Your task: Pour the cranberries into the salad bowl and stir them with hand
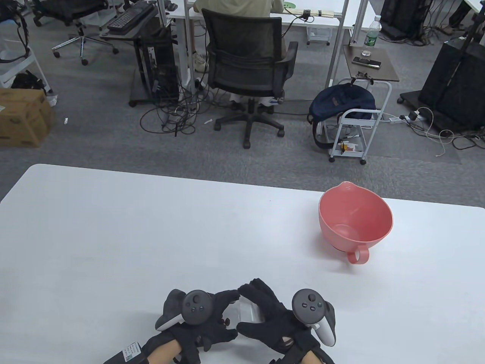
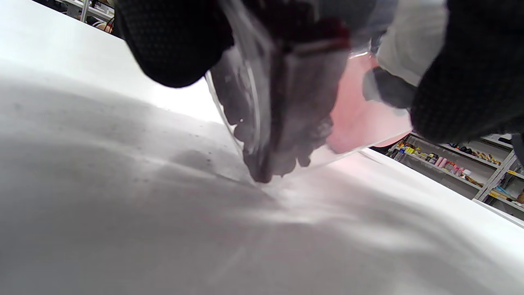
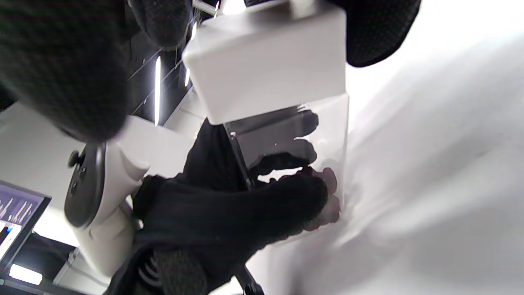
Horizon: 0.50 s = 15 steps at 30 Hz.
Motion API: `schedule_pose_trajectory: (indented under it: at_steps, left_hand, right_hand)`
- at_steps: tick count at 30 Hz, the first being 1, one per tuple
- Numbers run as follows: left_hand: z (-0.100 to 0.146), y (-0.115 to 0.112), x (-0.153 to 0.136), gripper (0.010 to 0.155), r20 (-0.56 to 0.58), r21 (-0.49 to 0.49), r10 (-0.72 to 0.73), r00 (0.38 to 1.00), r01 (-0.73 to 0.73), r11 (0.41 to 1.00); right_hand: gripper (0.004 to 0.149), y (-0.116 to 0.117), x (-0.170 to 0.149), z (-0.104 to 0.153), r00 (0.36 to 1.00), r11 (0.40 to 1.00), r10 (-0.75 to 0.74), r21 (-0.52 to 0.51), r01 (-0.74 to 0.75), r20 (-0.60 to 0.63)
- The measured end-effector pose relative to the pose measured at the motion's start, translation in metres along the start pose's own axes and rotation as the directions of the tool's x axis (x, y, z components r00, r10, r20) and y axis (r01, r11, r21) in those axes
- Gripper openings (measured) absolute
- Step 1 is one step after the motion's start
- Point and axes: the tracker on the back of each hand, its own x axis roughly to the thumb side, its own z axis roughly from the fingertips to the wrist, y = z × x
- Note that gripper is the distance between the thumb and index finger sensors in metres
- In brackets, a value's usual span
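Holding the clear container between them, the left hand and the right hand curl their fingers around its sides, its lower corner touching the tabletop. Far beyond this grip stands the pink salad bowl, empty. If the white lid opens suddenly, cranberries may spill. Gloves hide most of the container, and whether the lid is loose I cannot tell.

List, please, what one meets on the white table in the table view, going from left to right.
Left hand → clear container held between both hands → right hand → pink bowl with its handle, standing apart to the right.
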Motion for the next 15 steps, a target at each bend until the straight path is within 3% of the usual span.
schedule_pose_trajectory:
  at_steps: [5,15]
  left_hand:
    - [0.000,0.000,0.000,0.096,0.000,-0.001,-0.003,1.000,0.003,1.000]
    - [-0.001,-0.001,0.000,0.096,0.001,-0.003,-0.006,1.000,0.006,1.000]
  right_hand:
    - [0.103,-0.003,-0.009,0.002,0.993,0.996,0.036,-0.071,-0.045,-0.115]
    - [0.107,-0.005,-0.013,0.005,0.965,0.993,0.063,-0.083,-0.087,-0.255]
